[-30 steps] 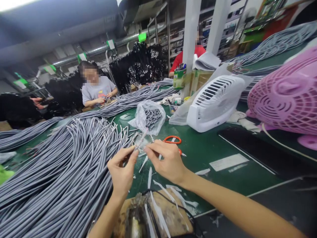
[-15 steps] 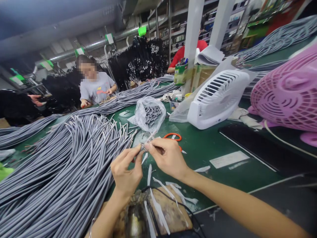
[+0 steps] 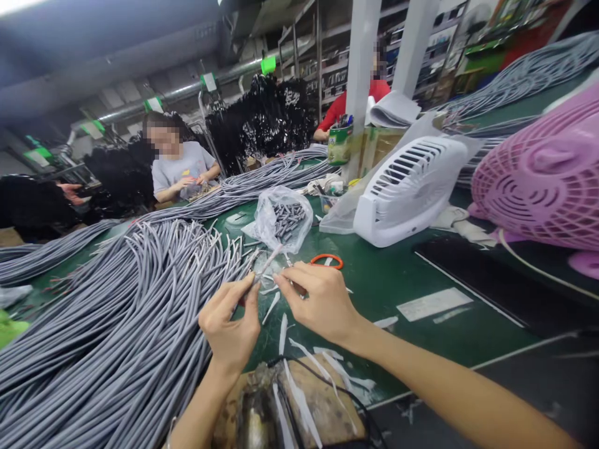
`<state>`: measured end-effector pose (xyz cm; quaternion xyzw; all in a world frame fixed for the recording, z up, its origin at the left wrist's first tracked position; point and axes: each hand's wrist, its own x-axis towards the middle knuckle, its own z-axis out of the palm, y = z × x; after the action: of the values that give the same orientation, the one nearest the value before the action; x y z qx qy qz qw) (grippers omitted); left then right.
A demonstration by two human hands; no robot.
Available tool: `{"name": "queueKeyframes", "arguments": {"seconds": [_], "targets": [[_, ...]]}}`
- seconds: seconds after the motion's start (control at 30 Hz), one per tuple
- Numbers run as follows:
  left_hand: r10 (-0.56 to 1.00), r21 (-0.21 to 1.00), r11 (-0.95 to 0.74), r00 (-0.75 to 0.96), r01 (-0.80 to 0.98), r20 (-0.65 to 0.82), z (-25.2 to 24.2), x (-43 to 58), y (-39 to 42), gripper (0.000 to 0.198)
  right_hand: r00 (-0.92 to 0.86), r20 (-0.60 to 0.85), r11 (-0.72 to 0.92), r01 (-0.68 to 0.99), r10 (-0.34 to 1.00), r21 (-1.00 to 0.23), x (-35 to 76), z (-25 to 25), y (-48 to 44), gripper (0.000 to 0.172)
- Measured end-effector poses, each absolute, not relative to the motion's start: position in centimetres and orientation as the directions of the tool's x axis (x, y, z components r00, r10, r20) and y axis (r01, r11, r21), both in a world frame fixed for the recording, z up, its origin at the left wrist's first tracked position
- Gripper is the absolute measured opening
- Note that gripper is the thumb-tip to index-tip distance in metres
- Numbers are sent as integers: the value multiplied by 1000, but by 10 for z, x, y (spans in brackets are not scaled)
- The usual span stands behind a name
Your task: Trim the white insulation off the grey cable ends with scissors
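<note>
My left hand is closed in a pinch on a grey cable, whose pale stripped end points up and away from me. Just to the right, my right hand is also pinched, with a small gap between its fingertips and the cable. Whatever those fingers hold is too small to make out. Orange-handled scissors lie partly hidden behind my right hand. Beyond both hands rests a clear plastic bag of short grey pieces. A large bundle of grey cables spreads along my left side.
White strips lie scattered over a stained wooden block nearest me. A white fan, a pink fan and a dark flat panel occupy the right. Across the table sits a person in a grey shirt.
My hands have moved apart, the left one shifting left with the cable. The cable's pale end now shows between them. The person opposite has brought both hands together.
</note>
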<state>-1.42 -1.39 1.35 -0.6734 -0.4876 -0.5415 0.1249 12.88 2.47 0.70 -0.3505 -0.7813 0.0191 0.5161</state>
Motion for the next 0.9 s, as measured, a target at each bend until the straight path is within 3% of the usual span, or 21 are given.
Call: {"name": "queueKeyframes", "arguments": {"seconds": [0.43,0.57,0.67,0.83,0.9], "targets": [[469,182,-506,92,843,879,10,-13,-15,21,-235,836,786,532,496,-317,125,5,23,29],[503,201,-524,110,827,857,13,-11,-15,18,-225,824,813,426,520,-397,124,5,23,30],[495,195,-531,115,824,861,15,-10,-16,16,-171,874,855,359,455,-375,124,4,23,26],[403,31,-503,202,864,892,11,-12,-13,14,-138,847,831,329,513,-449,122,4,25,24],[390,-23,-466,229,884,892,9,-14,-12,14,-142,861,839,348,488,-418,120,4,24,24]]}}
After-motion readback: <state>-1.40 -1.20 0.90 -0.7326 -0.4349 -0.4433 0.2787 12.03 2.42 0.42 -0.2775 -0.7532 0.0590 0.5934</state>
